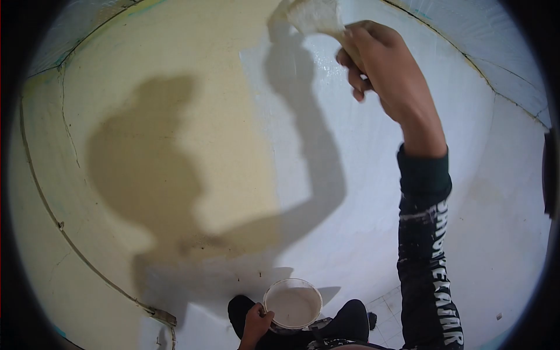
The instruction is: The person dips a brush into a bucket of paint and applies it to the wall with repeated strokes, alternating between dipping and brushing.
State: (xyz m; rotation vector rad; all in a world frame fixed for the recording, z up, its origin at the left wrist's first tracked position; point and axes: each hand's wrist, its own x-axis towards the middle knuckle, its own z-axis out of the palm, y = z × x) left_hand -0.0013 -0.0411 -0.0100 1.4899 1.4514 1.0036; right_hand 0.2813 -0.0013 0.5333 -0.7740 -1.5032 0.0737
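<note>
My right hand (388,73) is raised high against the wall, its fingers closed around the handle of a wide paintbrush (317,16). The bristles meet the wall near the top of the view, and wet streaks shine just below them. Low down, my left hand (256,324) grips the left rim of a round plastic bucket (320,296) at my lap. Whitish paint (294,309) lies inside the bucket. Fresh white (373,175) covers the right part of the wall, while the left part is yellow (227,116), with an uneven vertical border between them.
A dark shadow (146,151) of my head and arm falls across the wall. A cable (44,198) runs down the left side to a small bracket (163,317). The ceiling edge (455,44) slopes at the upper right. Floor tiles (388,312) show beside my knee (353,318).
</note>
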